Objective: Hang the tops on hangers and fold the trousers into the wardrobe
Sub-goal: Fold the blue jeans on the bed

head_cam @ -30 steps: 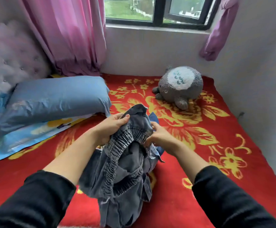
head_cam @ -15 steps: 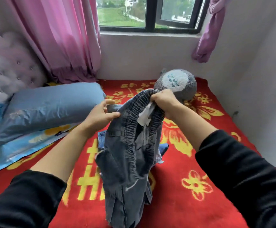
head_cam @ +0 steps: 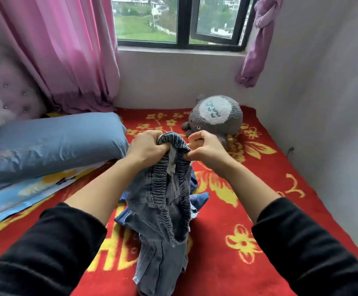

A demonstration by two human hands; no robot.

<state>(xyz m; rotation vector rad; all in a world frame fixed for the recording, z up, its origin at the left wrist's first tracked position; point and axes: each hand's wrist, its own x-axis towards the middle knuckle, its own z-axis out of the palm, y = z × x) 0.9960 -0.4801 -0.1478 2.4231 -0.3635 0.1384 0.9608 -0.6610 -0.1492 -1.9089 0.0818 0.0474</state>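
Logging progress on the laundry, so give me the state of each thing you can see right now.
Trousers, unfolded, held up by the waistband, legs hanging.
Left hand, grips waistband.
Right hand, pinches waistband.
Blue garment, crumpled on bed.
Pink curtain, drawn aside.
Purple curtain, knotted up.

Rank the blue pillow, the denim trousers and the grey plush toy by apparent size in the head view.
1-2. Blue pillow and denim trousers: roughly alike; the trousers are nearer the camera, so unranked.
3. Grey plush toy: clearly smallest.
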